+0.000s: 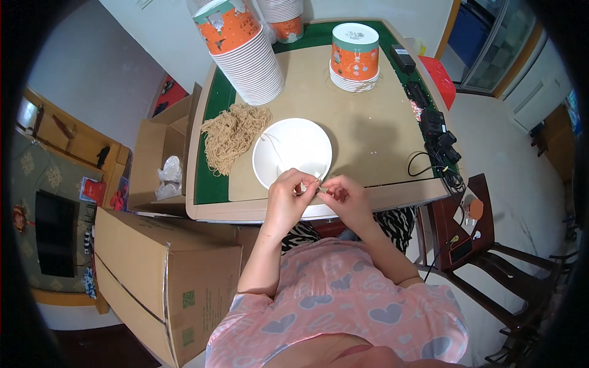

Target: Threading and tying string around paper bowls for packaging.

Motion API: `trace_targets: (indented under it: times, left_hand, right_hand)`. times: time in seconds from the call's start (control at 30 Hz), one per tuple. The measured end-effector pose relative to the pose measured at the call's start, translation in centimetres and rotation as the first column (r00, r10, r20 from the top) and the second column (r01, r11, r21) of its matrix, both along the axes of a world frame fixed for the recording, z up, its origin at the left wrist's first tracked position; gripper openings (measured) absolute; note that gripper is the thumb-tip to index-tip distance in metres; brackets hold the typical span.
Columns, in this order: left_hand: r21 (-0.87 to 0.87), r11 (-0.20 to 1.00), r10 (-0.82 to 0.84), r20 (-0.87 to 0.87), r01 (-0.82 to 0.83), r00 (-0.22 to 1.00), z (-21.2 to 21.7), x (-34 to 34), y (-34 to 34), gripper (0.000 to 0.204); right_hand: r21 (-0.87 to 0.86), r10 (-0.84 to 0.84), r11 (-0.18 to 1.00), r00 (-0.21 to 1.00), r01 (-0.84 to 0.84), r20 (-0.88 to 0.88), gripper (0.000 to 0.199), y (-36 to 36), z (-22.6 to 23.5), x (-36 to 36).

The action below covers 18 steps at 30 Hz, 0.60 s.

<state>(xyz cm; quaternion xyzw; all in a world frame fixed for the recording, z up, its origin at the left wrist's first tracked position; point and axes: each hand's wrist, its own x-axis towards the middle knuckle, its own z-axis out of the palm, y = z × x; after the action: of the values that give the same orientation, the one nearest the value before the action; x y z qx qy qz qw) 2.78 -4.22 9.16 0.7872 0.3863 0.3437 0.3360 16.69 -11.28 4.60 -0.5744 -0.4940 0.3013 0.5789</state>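
My left hand [288,195] and my right hand [348,197] meet at the near rim of a white paper tub [292,138]. Both hands are closed, thumb against forefinger, with the fingertips almost touching. Between them is a short bit of thin pale string [319,189], partly covered by the fingers. A loose strand [273,145] trails over the far left rim into the tub. To the tub's left lies a tangled heap of tan string [236,138].
Behind stand a tall stack of orange and white paper tubs [248,64] and a shorter stack [354,55]. Black adapters and cables [434,126] line the table's right edge. Large cardboard boxes [202,288] stand at left, and a dark wooden chair [457,227] at right.
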Motion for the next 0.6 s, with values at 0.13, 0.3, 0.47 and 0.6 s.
trace_targets:
  times: [0.13,0.3,0.47,0.6]
  left_hand:
    - [0.020,1.000,-0.014,0.001,0.014,1.000,0.2,0.0,0.0,0.008]
    - [-0.021,0.999,-0.024,0.032,0.024,0.999,0.6,0.2,-0.2,0.007]
    - [0.109,0.987,-0.122,0.030,0.118,0.992,0.6,0.2,-0.2,0.010]
    - [0.162,0.974,-0.160,0.009,0.156,0.987,0.3,0.1,-0.1,0.012]
  right_hand:
    - [-0.012,-0.030,0.999,0.999,0.031,0.035,0.011,0.5,-0.8,0.0]
    - [-0.026,0.036,0.999,0.973,-0.043,-0.230,0.005,0.3,-1.5,0.6]
    - [0.010,0.030,1.000,0.908,-0.029,-0.419,0.002,0.9,-0.2,0.7]
    - [-0.057,0.045,0.996,0.919,-0.073,-0.392,0.004,1.2,0.1,0.7]
